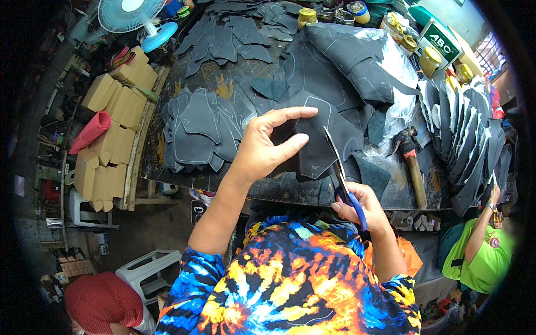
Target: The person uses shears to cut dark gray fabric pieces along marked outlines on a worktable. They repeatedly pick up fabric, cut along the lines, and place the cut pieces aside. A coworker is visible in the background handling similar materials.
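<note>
My right hand [365, 207] grips a pair of scissors [357, 211] by the blue handles. The blades point up and away, parted, at the right edge of a black leather-like piece [324, 139] with pale outlines drawn on it. Over the left side of that piece is my left hand [265, 139], thumb and index finger stretched out and apart. Its other fingers are mostly hidden, so I cannot tell whether they touch the piece from below. A stack of cut black pieces [198, 125] lies to the left of this hand.
Large black sheets [357, 61] spread over the dark table [273, 190]. A wooden-handled hammer [413, 170] lies at right, beside a leaning row of black pieces [460, 134]. Yellow-lidded jars [430, 60] stand behind. Cardboard boxes [106, 142] line the left; a co-worker [486, 251] is at right.
</note>
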A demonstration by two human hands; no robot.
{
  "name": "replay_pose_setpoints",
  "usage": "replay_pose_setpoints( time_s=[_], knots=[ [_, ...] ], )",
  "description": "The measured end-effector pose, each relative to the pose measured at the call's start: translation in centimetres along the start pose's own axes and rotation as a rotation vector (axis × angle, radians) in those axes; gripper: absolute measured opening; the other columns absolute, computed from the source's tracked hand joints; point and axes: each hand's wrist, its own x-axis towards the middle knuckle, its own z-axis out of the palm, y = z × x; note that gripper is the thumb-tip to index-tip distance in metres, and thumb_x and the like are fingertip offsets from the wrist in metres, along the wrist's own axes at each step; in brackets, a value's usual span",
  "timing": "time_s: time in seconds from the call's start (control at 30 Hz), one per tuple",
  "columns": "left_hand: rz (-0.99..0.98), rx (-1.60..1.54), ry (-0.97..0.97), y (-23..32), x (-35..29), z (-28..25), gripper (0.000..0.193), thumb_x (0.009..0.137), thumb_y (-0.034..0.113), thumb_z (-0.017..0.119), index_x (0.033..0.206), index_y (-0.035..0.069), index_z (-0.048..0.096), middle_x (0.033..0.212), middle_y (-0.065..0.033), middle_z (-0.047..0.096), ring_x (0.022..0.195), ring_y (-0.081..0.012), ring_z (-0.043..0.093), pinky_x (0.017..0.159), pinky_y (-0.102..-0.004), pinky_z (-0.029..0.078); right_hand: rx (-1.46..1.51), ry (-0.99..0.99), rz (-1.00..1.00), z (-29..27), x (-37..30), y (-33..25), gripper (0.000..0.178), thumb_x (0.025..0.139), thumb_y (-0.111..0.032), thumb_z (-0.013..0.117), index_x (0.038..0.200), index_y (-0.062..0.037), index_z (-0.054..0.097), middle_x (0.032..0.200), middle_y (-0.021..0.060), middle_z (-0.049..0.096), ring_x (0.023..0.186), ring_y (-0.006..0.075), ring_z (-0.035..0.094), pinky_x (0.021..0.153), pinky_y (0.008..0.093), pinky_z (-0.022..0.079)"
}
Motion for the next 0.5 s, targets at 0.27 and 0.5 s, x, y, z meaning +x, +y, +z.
replay_pose_setpoints(
  time_s=[0.27,0.5],
  knots=[
    [0.121,0.290,0.042,-0.3,-0.8,1.5,0.051,0.077,0.005,0.073,0.127,0.008,0.066,0.120,-0.0071,0.071,0.096,-0.0168,0.064,0.094,-0.0286,0.045,0.077,-0.065,-0.107,0.2,1.2,0.5,0.019,0.087,-0.014,0.073,0.089,-0.0083,0.055,0.080,-0.0058,0.050,0.075,0.0046,0.045,0.067,0.0214,0.038],
    [0.081,0.183,0.150,-0.8,-1.6,2.9,0.055,0.080,0.002,0.075,0.133,0.001,0.060,0.129,-0.0086,0.065,0.115,-0.0133,0.058,0.104,-0.0282,0.040,0.090,0.122,-0.033,2.1,1.6,1.3,0.012,0.087,-0.006,0.070,0.089,-0.0078,0.058,0.082,-0.0072,0.052,0.076,0.0031,0.045,0.068,0.0200,0.039]
  ],
)
